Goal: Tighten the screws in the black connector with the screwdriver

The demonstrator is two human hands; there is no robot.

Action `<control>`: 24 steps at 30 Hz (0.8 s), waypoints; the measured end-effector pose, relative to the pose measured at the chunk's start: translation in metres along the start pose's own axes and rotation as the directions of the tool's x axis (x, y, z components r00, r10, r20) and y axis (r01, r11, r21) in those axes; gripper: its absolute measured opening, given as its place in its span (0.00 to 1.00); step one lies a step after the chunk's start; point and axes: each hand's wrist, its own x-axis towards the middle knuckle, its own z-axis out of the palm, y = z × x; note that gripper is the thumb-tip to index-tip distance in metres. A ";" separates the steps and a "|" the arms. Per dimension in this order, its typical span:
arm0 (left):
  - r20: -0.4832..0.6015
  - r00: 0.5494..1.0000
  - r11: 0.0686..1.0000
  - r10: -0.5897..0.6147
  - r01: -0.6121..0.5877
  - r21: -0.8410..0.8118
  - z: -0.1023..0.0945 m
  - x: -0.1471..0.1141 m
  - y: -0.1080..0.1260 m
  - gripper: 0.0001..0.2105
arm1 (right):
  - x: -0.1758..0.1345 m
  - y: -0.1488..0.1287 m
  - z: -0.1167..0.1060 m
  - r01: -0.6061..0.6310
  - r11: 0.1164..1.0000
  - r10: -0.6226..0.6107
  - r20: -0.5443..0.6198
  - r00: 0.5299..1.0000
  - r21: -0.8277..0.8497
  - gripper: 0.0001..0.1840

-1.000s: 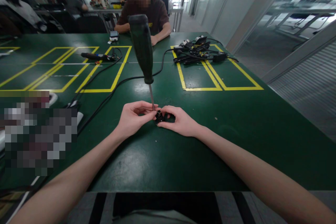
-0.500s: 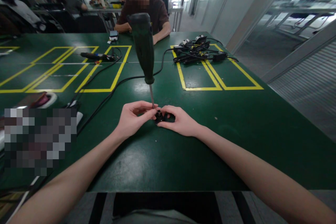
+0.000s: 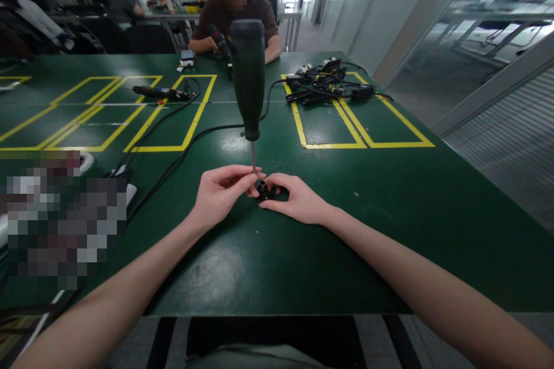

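A screwdriver (image 3: pixel 249 78) with a thick dark green handle stands nearly upright, handle on top. My left hand (image 3: pixel 220 193) pinches its thin metal shaft between thumb and fingers. The tip is hidden behind those fingers. Just right of them sits a small black part (image 3: pixel 263 189) with a round metal-rimmed opening facing up, low at the table (image 3: pixel 277 259). My right hand (image 3: pixel 296 196) is closed round this part from the right side. What kind of part it is, I cannot make out.
A tangle of black cables and adapters (image 3: pixel 329 83) lies at the back right. One black cable (image 3: pixel 203 135) crosses the table. Another tool with a cord (image 3: pixel 160 92) lies back left. Blurred-out items occupy the left edge. A person (image 3: pixel 238 23) sits opposite, holding a dark tool.
The screwdriver's handle has swung right and stands straighter. My left fingers have shifted slightly on the shaft. My right hand has stayed put. A tool now shows at the opposite person's hand.
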 end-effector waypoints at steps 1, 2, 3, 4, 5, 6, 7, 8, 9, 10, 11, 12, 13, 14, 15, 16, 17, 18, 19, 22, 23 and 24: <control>-0.001 1.000 1.000 0.001 -0.001 0.004 0.000 0.000 0.001 0.11 | 0.000 0.000 0.000 -0.003 1.000 0.003 0.002 1.000 -0.001 0.12; 0.000 1.000 1.000 0.006 -0.006 0.004 0.000 -0.001 0.001 0.11 | 0.000 -0.001 0.000 -0.004 1.000 0.004 0.003 1.000 -0.001 0.12; -0.001 1.000 1.000 0.016 -0.016 -0.001 0.000 -0.001 0.002 0.12 | 0.000 -0.001 0.000 -0.004 1.000 0.004 0.002 1.000 0.000 0.12; -0.003 1.000 1.000 0.030 -0.030 -0.010 0.000 -0.001 0.002 0.12 | -0.001 -0.001 0.000 -0.003 1.000 0.003 0.000 1.000 0.001 0.12; -0.008 0.999 0.999 0.043 -0.043 -0.018 0.000 -0.001 0.003 0.11 | -0.001 -0.001 0.000 -0.002 1.000 0.002 -0.003 1.000 0.002 0.12; -0.016 0.998 0.998 0.054 -0.054 -0.021 0.000 -0.001 0.003 0.11 | -0.001 -0.001 0.000 -0.001 1.000 0.001 -0.006 1.000 0.004 0.12; -0.023 0.998 0.998 0.060 -0.061 -0.016 0.000 -0.001 0.004 0.10 | -0.001 -0.001 0.000 0.000 1.000 0.000 -0.008 1.000 0.005 0.12; -0.031 0.997 0.998 0.065 -0.065 -0.009 0.000 -0.001 0.004 0.10 | -0.001 -0.001 0.000 0.001 1.000 -0.001 -0.010 1.000 0.005 0.12; -0.038 0.997 0.998 0.069 -0.069 -0.002 0.001 -0.001 0.005 0.09 | -0.001 -0.001 0.000 0.001 1.000 -0.001 -0.009 1.000 0.004 0.12; -0.042 0.997 0.997 0.072 -0.072 0.001 0.001 0.000 0.005 0.09 | -0.001 0.000 0.000 0.003 1.000 -0.003 -0.008 1.000 0.004 0.12; -0.046 0.996 0.997 0.076 -0.076 -0.002 0.002 0.000 0.005 0.08 | -0.001 0.000 0.000 0.004 1.000 -0.004 -0.006 1.000 0.003 0.12; -0.049 0.995 0.997 0.082 -0.083 -0.010 0.002 0.000 0.005 0.07 | -0.001 0.000 0.000 0.005 1.000 -0.005 -0.006 1.000 0.001 0.12; -0.052 0.995 0.996 0.087 -0.088 -0.021 0.003 0.000 0.005 0.06 | -0.001 0.000 -0.001 0.004 1.000 -0.004 -0.005 1.000 -0.001 0.12; -0.055 0.994 0.995 0.090 -0.092 -0.031 0.003 0.000 0.005 0.06 | 0.000 0.000 -0.001 0.001 1.000 -0.001 -0.003 1.000 -0.004 0.12; -0.056 0.994 0.995 0.091 -0.093 -0.040 0.003 0.000 0.005 0.05 | 0.000 0.000 -0.001 -0.002 1.000 0.002 -0.003 1.000 -0.007 0.12; -0.056 0.994 0.994 0.092 -0.095 -0.050 0.003 0.000 0.005 0.06 | 0.000 0.000 -0.001 -0.005 1.000 0.005 -0.002 1.000 -0.010 0.12; -0.054 0.994 0.994 0.092 -0.095 -0.058 0.002 -0.001 0.004 0.07 | 0.000 0.000 -0.001 -0.007 1.000 0.007 -0.002 1.000 -0.011 0.12; -0.048 0.995 0.993 0.092 -0.095 -0.064 0.002 -0.001 0.004 0.09 | 0.000 0.000 -0.001 -0.009 1.000 0.009 -0.003 1.000 -0.012 0.12; -0.044 0.995 0.993 0.094 -0.096 -0.068 0.002 -0.001 0.004 0.10 | 0.000 0.000 -0.001 -0.010 1.000 0.010 -0.003 1.000 -0.010 0.12; -0.043 0.994 0.991 0.104 -0.108 -0.074 0.001 -0.001 0.004 0.11 | 0.000 0.000 -0.001 -0.012 1.000 0.012 -0.004 1.000 -0.003 0.12; -0.047 0.993 0.991 0.108 -0.112 -0.077 0.001 -0.001 0.004 0.11 | 0.000 0.000 0.000 -0.010 1.000 0.010 -0.006 1.000 -0.002 0.13; -0.052 0.992 0.990 0.111 -0.115 -0.080 0.002 -0.001 0.004 0.10 | -0.001 0.000 0.000 -0.007 1.000 0.007 -0.006 1.000 0.000 0.13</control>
